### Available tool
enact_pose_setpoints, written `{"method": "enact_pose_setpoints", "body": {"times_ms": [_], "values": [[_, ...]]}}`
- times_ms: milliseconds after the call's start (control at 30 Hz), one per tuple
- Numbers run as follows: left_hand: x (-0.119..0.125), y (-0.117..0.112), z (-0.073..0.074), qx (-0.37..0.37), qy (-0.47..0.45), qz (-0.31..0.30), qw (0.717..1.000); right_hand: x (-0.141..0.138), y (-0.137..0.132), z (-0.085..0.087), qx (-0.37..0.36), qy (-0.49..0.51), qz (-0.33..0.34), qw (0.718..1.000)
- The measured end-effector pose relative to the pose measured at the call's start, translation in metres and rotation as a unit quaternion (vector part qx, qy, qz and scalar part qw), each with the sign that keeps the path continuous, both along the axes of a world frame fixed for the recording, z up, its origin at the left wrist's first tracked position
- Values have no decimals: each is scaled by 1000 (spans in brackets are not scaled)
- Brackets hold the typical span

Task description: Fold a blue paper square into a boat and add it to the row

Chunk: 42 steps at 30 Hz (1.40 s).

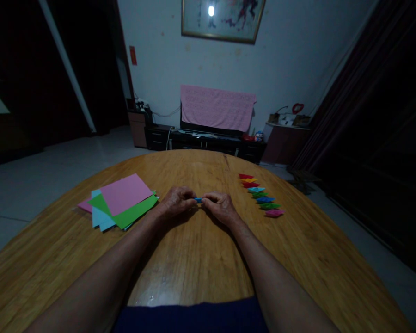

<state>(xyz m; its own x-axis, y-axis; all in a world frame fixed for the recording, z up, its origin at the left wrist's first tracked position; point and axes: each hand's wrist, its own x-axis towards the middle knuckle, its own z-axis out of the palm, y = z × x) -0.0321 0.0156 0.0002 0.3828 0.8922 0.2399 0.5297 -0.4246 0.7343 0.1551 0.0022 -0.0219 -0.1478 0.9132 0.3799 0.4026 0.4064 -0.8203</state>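
Note:
My left hand point(176, 201) and my right hand point(220, 205) rest on the round wooden table point(194, 259), fingers curled toward each other. Between them they pinch a small blue folded paper piece point(198, 200), most of it hidden by the fingers. A stack of coloured paper sheets point(121, 201), pink on top with green and light blue beneath, lies to the left of my left hand. To the right of my right hand runs a row of several small folded paper shapes point(261, 195) in red, yellow, blue, green and pink.
Beyond the table's far edge stands a low dark cabinet point(208, 138) with a screen covered by a pink cloth point(217, 107). A framed picture point(223, 18) hangs on the wall. A dark doorway is at left, dark curtains at right.

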Motion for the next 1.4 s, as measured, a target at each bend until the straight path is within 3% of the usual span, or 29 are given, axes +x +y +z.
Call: {"method": "enact_pose_setpoints", "body": {"times_ms": [400,733,933,1233,1400], "values": [[-2,2,3,-24,-31,-20,999,-5,2,-5,2,-6,4,1000],[-1,3,-1,-38,-51,-36,997,-3,-2,4,5,-14,2,1000],[-2,1,4,-28,-55,-40,997,-5,0,-3,-25,16,20,999],[6,-8,2,-114,-131,-3,985,-2,4,-6,-41,12,7,999],[8,-8,-1,-117,-139,-17,983,-4,1,-4,-39,-6,6,999]]}}
